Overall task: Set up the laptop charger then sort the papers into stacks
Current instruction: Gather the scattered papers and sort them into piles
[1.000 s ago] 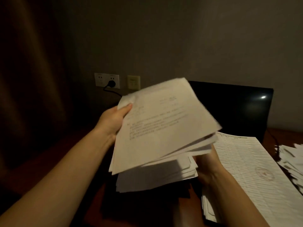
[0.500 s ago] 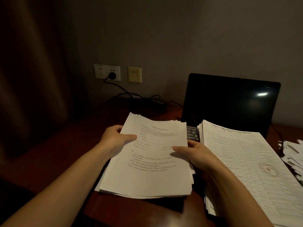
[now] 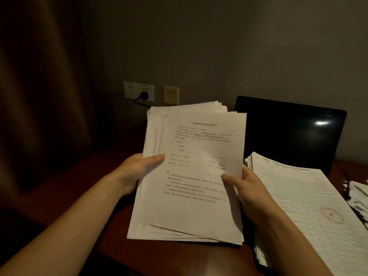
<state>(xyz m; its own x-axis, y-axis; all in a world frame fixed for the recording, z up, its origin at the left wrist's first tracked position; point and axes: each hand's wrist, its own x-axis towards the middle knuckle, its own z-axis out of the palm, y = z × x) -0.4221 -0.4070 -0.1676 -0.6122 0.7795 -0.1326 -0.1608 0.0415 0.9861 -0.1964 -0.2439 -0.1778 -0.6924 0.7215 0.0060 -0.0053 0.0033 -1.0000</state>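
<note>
I hold a thick bundle of printed papers (image 3: 191, 176) tilted up in front of me over the dark wooden desk (image 3: 83, 188). My left hand (image 3: 137, 168) grips its left edge with the thumb on top. My right hand (image 3: 245, 186) grips the right edge. A black charger plug (image 3: 143, 96) sits in the white wall socket (image 3: 138, 91), its cable running down behind the bundle. The open laptop (image 3: 288, 132) stands behind with a dark screen. A stack of table-printed sheets (image 3: 302, 206) with a red stamp lies over its keyboard area on the right.
Another loose pile of papers (image 3: 358, 198) lies at the far right edge. A beige wall plate (image 3: 171, 95) sits beside the socket. A dark curtain (image 3: 39, 96) hangs on the left. A thin black cable (image 3: 345, 176) runs down the laptop's right side.
The bundle was lowered onto the desk half a second ago and is now lifted and tilted upright again, with both hands gripping its side edges.
</note>
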